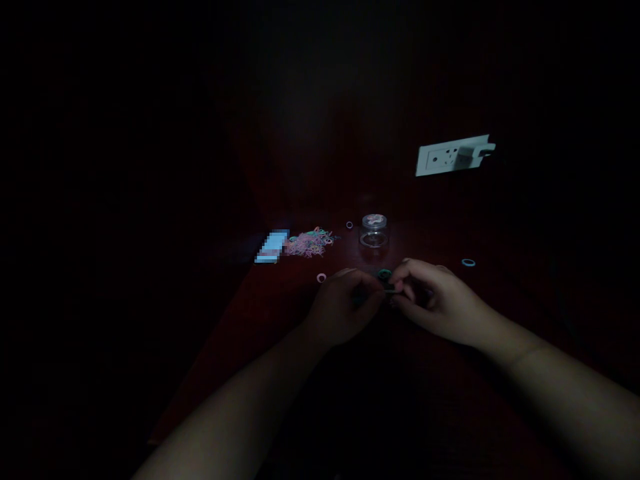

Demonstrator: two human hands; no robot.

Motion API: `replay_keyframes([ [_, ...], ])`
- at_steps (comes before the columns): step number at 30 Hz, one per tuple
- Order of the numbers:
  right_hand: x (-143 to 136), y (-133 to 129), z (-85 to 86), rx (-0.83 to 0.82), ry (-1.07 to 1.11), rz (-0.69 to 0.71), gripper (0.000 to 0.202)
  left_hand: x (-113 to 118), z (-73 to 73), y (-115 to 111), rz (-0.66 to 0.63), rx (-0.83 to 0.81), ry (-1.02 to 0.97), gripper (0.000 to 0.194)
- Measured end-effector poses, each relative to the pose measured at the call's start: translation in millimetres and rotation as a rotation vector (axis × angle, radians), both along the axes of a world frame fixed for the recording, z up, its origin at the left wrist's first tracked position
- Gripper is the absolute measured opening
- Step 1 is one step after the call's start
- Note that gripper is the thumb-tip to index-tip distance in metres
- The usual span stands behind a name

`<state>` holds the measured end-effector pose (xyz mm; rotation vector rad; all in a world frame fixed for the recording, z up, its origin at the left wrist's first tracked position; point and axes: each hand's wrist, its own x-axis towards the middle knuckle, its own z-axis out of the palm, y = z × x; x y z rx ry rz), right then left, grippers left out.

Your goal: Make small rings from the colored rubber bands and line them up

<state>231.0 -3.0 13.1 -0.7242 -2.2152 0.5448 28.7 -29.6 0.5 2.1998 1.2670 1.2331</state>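
Note:
Over the dark red table, my left hand and my right hand meet fingertip to fingertip. Each pinches one end of a small, thin, pale elastic band, which spans the short gap between them. Dim light hides the band's exact colour and shape. Just behind the fingertips lies a green hair tie. A pink hair tie rests beyond my left hand, and a light blue hair tie lies off to the right of my right hand.
A clear lidded jar stands behind my hands. To its left are a pale ring-shaped band, a heap of multicoloured elastic bands and a lit phone. A wall socket with a plugged-in adapter is at the back right.

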Motion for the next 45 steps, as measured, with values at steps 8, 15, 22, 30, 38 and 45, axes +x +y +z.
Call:
replay_keyframes([
  [8, -0.6, 3.6, -0.9, 0.083, 0.020, 0.059, 0.008, 1.7, 0.5, 0.1, -0.029, 0.022, 0.022, 0.006],
  [15, 1.7, 3.2, 0.1, 0.085, 0.021, 0.049, 0.006, 0.7, 0.7, -0.4, -0.019, 0.033, -0.006, 0.005],
  [22, 4.6, 3.0, 1.4, 0.089, 0.019, 0.034, 0.006, -0.9, -0.8, 0.0, -0.020, 0.015, -0.025, 0.008],
  [30, 4.0, 3.8, 0.6, 0.100, 0.015, 0.023, 0.007, -2.8, -1.3, 0.5, -0.063, 0.065, -0.018, 0.009],
  [38, 3.7, 2.6, 1.5, 0.080, -0.005, 0.013, 0.007, -2.2, -0.4, 0.7, -0.088, 0.103, 0.019, 0.006],
  [45, 5.2, 2.3, 2.4, 0.065, -0.022, 0.029, 0.008, -4.3, 1.1, 0.6, -0.090, 0.078, 0.031, 0.002],
])
